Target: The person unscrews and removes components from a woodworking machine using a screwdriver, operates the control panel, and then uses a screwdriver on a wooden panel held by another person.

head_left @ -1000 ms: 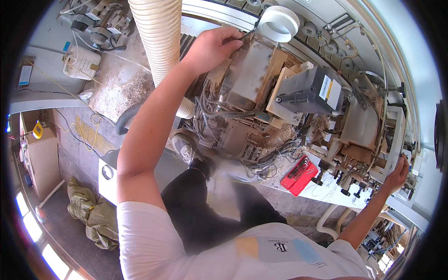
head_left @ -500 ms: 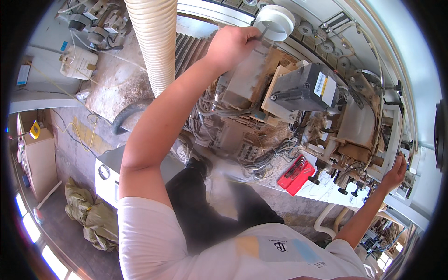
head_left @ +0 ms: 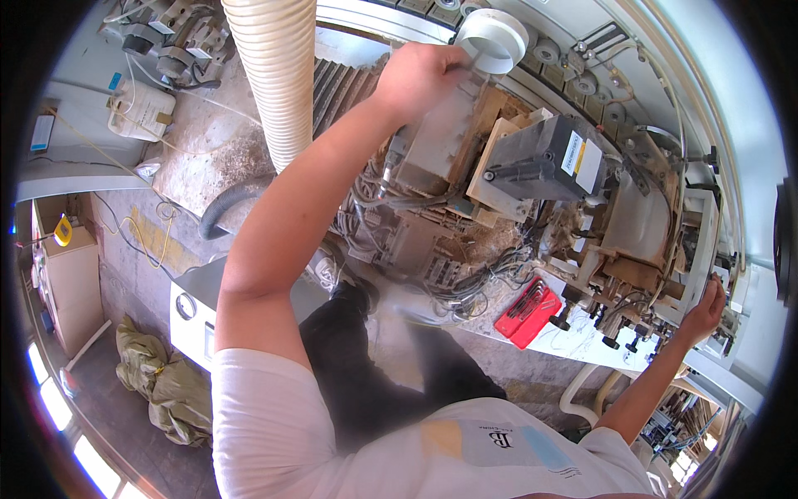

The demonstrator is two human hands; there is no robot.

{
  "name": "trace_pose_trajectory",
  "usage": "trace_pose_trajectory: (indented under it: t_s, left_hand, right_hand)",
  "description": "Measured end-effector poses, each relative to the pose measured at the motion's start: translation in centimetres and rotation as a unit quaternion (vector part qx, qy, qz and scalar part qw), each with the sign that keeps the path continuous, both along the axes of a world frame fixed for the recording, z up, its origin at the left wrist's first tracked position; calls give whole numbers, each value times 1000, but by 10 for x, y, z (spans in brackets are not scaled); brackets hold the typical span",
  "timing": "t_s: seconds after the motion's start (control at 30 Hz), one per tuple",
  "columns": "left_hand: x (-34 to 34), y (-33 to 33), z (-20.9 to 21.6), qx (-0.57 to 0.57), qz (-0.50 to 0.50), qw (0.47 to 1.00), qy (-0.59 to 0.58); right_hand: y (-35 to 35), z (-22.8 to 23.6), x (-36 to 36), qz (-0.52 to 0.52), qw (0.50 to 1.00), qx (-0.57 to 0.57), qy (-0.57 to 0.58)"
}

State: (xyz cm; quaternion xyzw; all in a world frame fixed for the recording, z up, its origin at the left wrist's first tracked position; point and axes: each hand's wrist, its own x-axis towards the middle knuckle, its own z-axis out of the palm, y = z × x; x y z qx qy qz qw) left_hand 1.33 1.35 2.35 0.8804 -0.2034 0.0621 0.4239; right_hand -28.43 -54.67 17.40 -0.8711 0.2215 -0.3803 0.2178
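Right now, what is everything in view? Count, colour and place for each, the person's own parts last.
Thin rod: one, dark, blurred, at the left fingertips
Pipe collar: one, white, top centre
Wide corrugated hose: one, cream, upper left
Narrower hose: one, grey, left
Boxy housing: one, dark grey, right of centre
Tool case: one, red, open, below the housing
Cables: uncountable tangle, greyish, centre
Jug: one, whitish, upper left
Sacks: count unclear, olive, lower left
Machine frame: one, pale, far right
Shirt: one, white, bottom
Trousers: one pair, black, lower centre
Left hand: one, bare, top centre, pinching the rod
Right hand: one, bare, far right, near the frame; grip unclear
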Motion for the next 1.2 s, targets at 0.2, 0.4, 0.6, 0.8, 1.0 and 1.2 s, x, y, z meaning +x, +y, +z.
trace_pose_trajectory:
  t_s: [0.2, 0.4, 0.6, 0.8, 1.0, 1.2]
  left_hand:
    - [-6, 6, -1, -5, -8, 1000, -5]
    - [-16, 6, -2, -30, -11, 999, -6]
    - [-16, 8, -18, -66, -35, 986, -151]
    - [-23, 4, -22, -66, -16, 982, -177]
    - [-41, 2, 9, -95, -26, 994, -45]
    - [-46, 3, 46, -94, 19, 987, 127]
  right_hand:
    - [2, 1, 0, 10, 1000, 7, -1]
    - [-6, -1, -4, 6, 1000, 1, 0]
    - [-1, -1, -2, 8, 1000, 17, -3]
    - [-4, 0, -1, 3, 1000, 5, 7]
    - [0, 1, -3, -11, 1000, 21, -7]
    - [4, 5, 1, -8, 999, -37, 29]
